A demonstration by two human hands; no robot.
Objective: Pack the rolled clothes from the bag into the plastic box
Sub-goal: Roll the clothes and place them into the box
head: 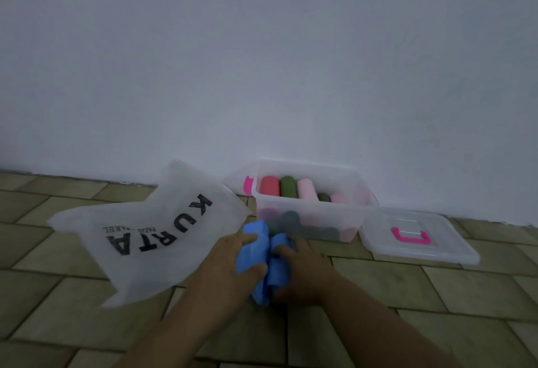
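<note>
While both hands (233, 262) (302, 265) grip it, blue cloth (262, 254) sits clamped between them

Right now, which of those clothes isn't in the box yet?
The blue cloth, gripped by the left hand and the right hand over the floor. The red, green and pink rolls already lie inside the plastic box.
</note>
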